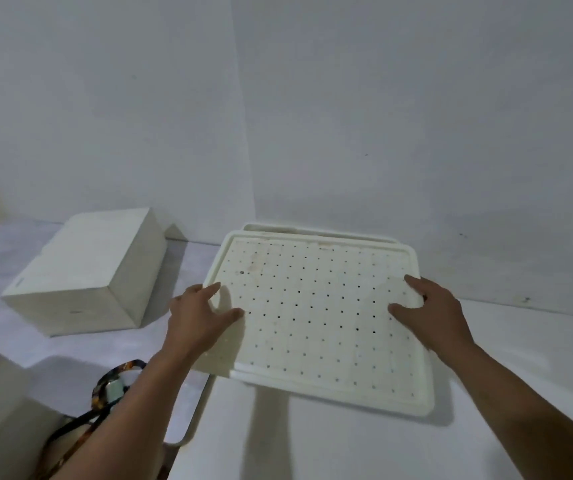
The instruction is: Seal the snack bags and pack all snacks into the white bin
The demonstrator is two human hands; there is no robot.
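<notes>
A white perforated lid point(316, 317) with a raised rim sits tilted in the middle of the head view, its near edge above the white table. My left hand point(198, 320) grips its left edge, thumb and forefinger lying on top. My right hand point(430, 313) grips its right edge the same way. Behind the far edge of the lid shows the rim of a second white piece point(319, 231), likely the white bin; the rest of it is hidden under the lid. No snack bags are in view.
A closed white box point(84, 275) stands on the table to the left of the lid. At the lower left, a patterned strap with a small device point(113, 388) hangs beside my left forearm. Grey walls meet in a corner behind the table.
</notes>
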